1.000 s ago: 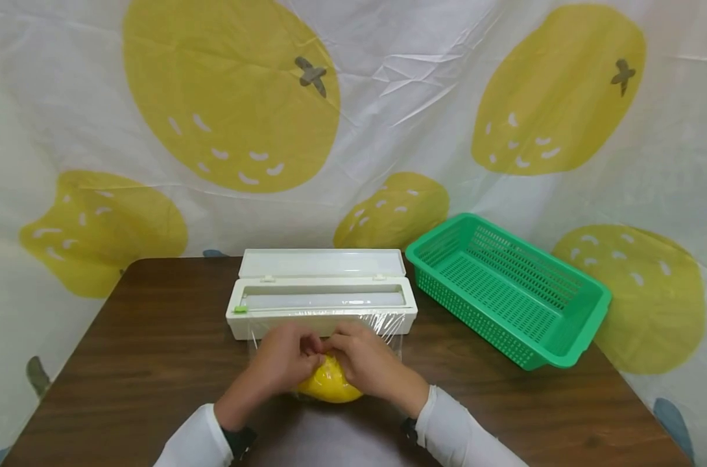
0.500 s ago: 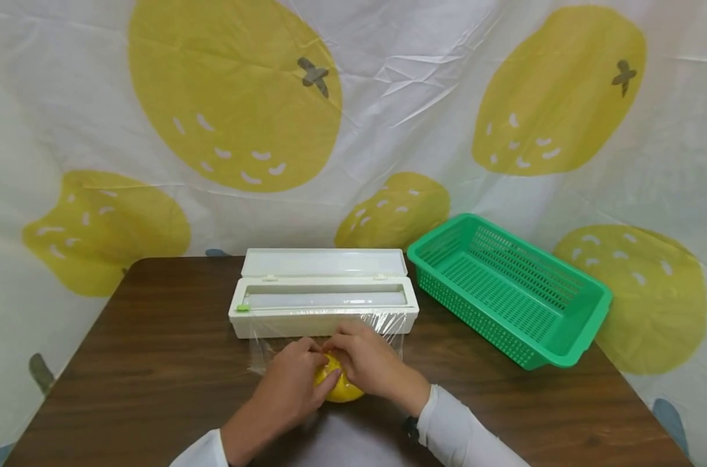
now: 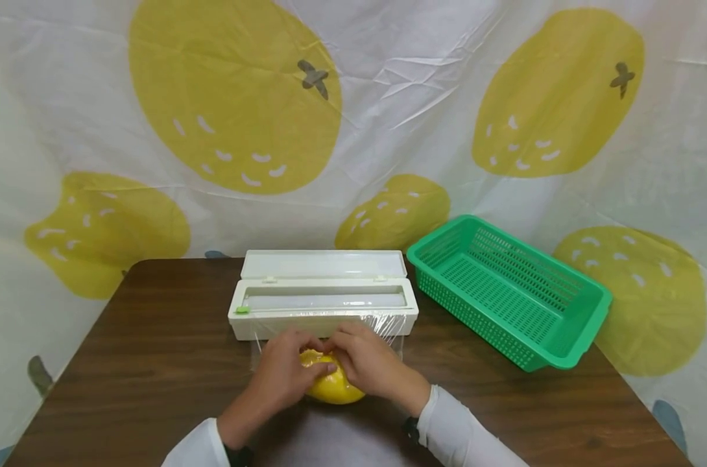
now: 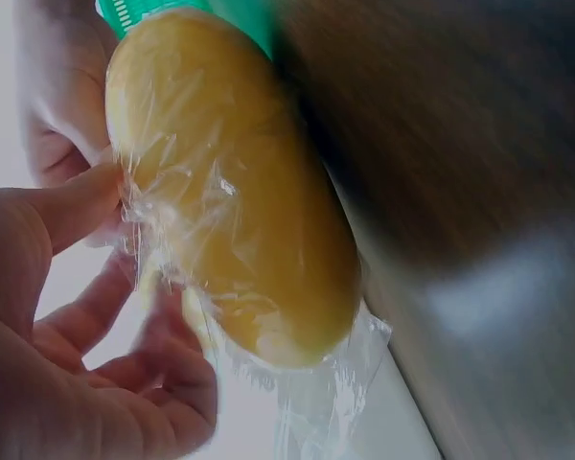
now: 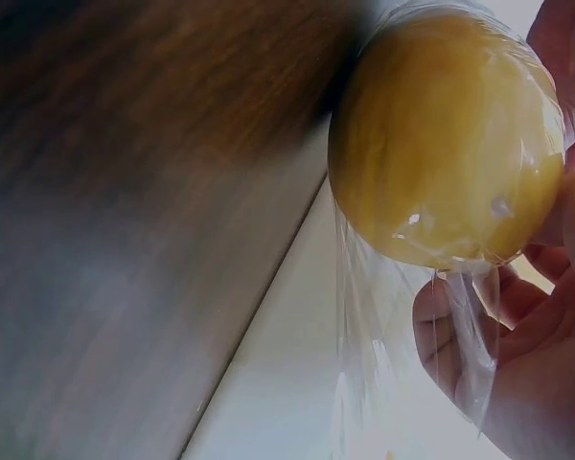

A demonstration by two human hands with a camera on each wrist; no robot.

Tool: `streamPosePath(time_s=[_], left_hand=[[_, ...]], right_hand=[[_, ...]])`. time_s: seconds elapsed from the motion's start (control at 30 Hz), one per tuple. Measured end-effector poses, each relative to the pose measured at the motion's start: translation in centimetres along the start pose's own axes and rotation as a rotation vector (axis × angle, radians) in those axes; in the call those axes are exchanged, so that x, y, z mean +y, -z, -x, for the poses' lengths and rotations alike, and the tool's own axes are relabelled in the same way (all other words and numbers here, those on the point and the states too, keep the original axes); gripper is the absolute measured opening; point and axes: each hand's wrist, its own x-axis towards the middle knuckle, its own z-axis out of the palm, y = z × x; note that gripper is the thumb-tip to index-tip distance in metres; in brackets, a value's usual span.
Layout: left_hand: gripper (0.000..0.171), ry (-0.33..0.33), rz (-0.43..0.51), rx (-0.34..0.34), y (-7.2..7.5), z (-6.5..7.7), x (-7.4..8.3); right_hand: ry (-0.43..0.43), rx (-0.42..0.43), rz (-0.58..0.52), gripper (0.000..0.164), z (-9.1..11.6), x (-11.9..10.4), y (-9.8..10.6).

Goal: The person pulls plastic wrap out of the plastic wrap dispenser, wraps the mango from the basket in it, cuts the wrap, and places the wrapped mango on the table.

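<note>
A yellow oval fruit (image 3: 337, 389) sits on the table in front of a white wrap dispenser (image 3: 237, 327), covered in clear plastic wrap (image 4: 225, 196). The film still runs from the fruit to the dispenser. My left hand (image 3: 283, 368) is at the fruit's left, its thumb pressing the crinkled film on top and its other fingers curled at the far side. Across from it, my right hand (image 3: 368, 360) holds the film at the fruit's upper right with bent fingers. In the right wrist view, film strands (image 5: 474, 335) hang by those fingers; their tips are partly hidden.
The dispenser's lid (image 3: 324, 264) is raised at the back, showing the film roll (image 3: 324, 300) and a green slider (image 3: 242, 310) at the left. A green basket (image 3: 470, 312) stands at the right rear of the brown table (image 3: 155, 350). A lemon-print cloth (image 3: 377, 123) hangs behind.
My left hand shifts rightward over the fruit, then back left, its thumb now lying across the fruit's top. My right hand stays nearly still. Dispenser and basket keep their places.
</note>
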Motion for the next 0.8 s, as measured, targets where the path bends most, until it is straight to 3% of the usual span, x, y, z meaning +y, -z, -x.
streamPosePath(time_s=[0.1, 0.3, 0.4, 0.6, 0.8], left_hand=[[0.029, 0.002, -0.035, -0.036, 0.2, 0.0, -0.1], [0.026, -0.059, -0.046, -0.111, 0.3, 0.1, -0.2], [0.026, -0.113, -0.054, -0.101, 0.2, 0.3, -0.2], [0.021, -0.214, -0.096, -0.033, 0.1, 0.2, -0.2], [0.018, -0.247, -0.112, -0.034, 0.1, 0.2, -0.5]], right_hand=[[-0.024, 0.004, -0.028, 0.014, 0.0, 0.0, 0.0], [-0.107, 0.040, -0.109, 0.010, 0.0, -0.1, 0.1], [-0.114, 0.015, -0.104, 0.006, 0.1, -0.5, 0.8], [-0.077, -0.117, -0.123, 0.015, 0.2, -1.0, 2.4], [-0.059, -0.112, -0.180, 0.017, 0.0, -0.6, 2.4]])
